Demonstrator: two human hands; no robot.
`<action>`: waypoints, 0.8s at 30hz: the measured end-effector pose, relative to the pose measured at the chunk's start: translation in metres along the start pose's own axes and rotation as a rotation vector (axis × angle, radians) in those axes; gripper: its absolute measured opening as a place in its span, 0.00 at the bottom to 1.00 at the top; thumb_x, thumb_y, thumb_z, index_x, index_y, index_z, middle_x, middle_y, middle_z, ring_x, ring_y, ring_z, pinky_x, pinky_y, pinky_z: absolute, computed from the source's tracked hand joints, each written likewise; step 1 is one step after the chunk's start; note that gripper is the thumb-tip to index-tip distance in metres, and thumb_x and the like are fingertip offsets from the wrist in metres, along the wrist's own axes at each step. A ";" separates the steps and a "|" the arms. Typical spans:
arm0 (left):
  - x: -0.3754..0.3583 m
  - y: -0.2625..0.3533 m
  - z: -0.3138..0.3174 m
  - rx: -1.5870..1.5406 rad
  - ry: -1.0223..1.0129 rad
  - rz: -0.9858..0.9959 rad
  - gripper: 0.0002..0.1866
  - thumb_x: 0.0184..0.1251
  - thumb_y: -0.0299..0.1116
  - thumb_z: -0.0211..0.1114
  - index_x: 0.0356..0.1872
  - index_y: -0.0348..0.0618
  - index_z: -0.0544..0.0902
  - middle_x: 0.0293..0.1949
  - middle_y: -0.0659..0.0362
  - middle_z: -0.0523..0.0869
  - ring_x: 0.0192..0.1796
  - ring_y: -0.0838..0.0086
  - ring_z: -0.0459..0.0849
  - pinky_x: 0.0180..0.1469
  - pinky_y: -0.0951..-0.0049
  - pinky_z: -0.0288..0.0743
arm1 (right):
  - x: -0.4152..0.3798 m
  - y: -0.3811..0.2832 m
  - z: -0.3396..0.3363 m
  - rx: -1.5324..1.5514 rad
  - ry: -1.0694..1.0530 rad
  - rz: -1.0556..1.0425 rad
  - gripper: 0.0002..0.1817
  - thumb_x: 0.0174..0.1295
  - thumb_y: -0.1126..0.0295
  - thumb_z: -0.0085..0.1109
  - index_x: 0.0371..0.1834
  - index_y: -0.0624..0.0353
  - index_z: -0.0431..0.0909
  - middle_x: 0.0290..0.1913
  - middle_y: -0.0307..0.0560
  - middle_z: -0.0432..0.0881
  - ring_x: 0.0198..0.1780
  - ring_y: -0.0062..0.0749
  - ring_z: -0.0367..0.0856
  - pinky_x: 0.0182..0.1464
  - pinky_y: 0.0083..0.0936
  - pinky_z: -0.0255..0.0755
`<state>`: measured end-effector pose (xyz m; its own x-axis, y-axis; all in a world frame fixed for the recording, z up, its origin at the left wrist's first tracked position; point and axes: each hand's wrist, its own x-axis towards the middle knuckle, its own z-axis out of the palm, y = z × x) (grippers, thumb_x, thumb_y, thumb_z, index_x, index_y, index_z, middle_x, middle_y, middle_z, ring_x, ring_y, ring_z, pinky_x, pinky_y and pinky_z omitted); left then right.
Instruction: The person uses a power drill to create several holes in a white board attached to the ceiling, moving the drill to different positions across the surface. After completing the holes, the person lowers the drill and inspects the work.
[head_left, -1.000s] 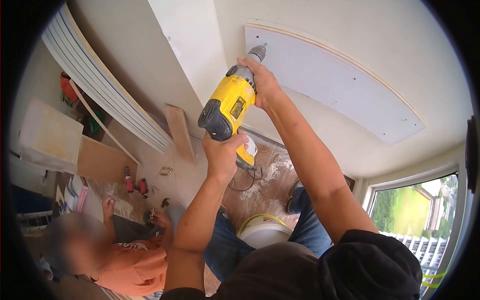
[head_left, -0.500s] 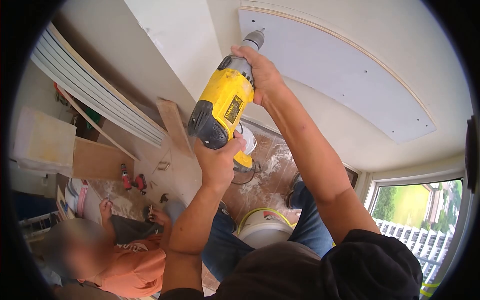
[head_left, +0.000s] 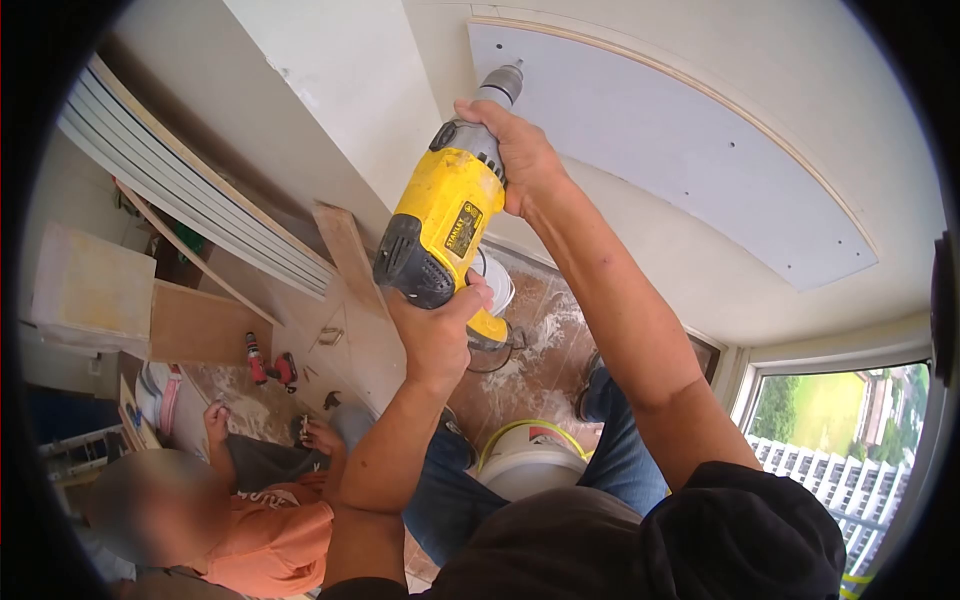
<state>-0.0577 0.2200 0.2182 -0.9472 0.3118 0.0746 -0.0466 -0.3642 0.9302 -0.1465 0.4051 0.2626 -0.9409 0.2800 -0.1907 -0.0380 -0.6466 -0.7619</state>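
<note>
While we press the yellow screw gun (head_left: 440, 225) up at the corner of the pale ceiling panel (head_left: 680, 150), our right hand (head_left: 515, 150) wraps its nose and our left hand (head_left: 435, 325) clamps the rear grip. We judge the bit could slip sideways if our push goes off-axis. Dust or a dropped screw might fall toward the person in orange (head_left: 265, 535) below.

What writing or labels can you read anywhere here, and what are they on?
"STANLEY" in yellow on a black plate, on the side of the yellow drill that the right hand and left hand grip.
White lettering on the front of a co-worker's orange shirt: too blurred to read.
A coloured label on the white bucket: too small to read.
</note>
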 end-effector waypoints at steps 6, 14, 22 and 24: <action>0.001 0.000 0.000 -0.011 0.003 -0.015 0.20 0.55 0.13 0.68 0.51 0.31 0.82 0.36 0.53 0.87 0.31 0.66 0.87 0.37 0.66 0.85 | 0.002 0.000 -0.001 -0.022 0.023 -0.005 0.23 0.60 0.60 0.78 0.46 0.67 0.79 0.36 0.53 0.86 0.30 0.39 0.87 0.35 0.39 0.85; 0.002 0.001 0.000 0.000 0.001 -0.034 0.19 0.56 0.13 0.67 0.51 0.30 0.82 0.36 0.53 0.87 0.32 0.65 0.88 0.37 0.65 0.86 | 0.002 -0.004 0.000 -0.017 0.036 0.024 0.24 0.61 0.61 0.78 0.48 0.67 0.78 0.36 0.53 0.87 0.30 0.40 0.88 0.36 0.41 0.87; 0.004 0.000 0.001 -0.032 -0.003 -0.017 0.19 0.56 0.13 0.67 0.51 0.30 0.82 0.36 0.53 0.87 0.32 0.66 0.89 0.37 0.63 0.87 | 0.000 -0.006 0.002 -0.003 0.039 0.009 0.23 0.61 0.62 0.78 0.48 0.67 0.77 0.35 0.53 0.86 0.30 0.40 0.88 0.35 0.41 0.86; 0.003 0.000 0.002 -0.039 0.006 -0.025 0.19 0.56 0.13 0.67 0.51 0.30 0.82 0.36 0.53 0.87 0.33 0.66 0.89 0.37 0.63 0.87 | 0.002 -0.006 0.001 0.000 0.039 0.013 0.23 0.61 0.62 0.78 0.48 0.67 0.77 0.35 0.53 0.86 0.30 0.40 0.88 0.35 0.41 0.87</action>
<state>-0.0599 0.2224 0.2192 -0.9473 0.3164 0.0490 -0.0830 -0.3903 0.9169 -0.1482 0.4090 0.2672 -0.9276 0.2986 -0.2246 -0.0254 -0.6501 -0.7594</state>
